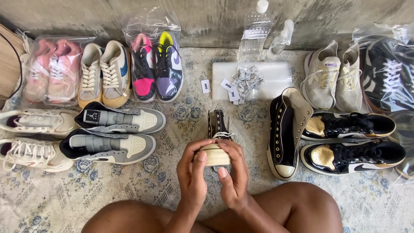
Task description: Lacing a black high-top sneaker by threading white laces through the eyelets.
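Observation:
Both my hands hold a black high-top canvas sneaker (219,125) by its cream rubber toe cap, toe toward me, just above the patterned rug. My left hand (192,174) wraps the toe's left side with the thumb on top. My right hand (234,172) grips the right side, fingers curled over the cap. The sneaker's white laces hang loose near its tongue. Its matching black high-top (284,133) lies on its side on the rug to the right, about a hand's width away.
Pairs of shoes ring me on the rug (181,172): grey-and-white sneakers (114,133) left, black-and-gold ones (349,142) right, bagged pairs (157,64) along the wall. A white sheet with small paper tags (248,80) and a plastic bottle (254,32) sit ahead. My bare knees are below.

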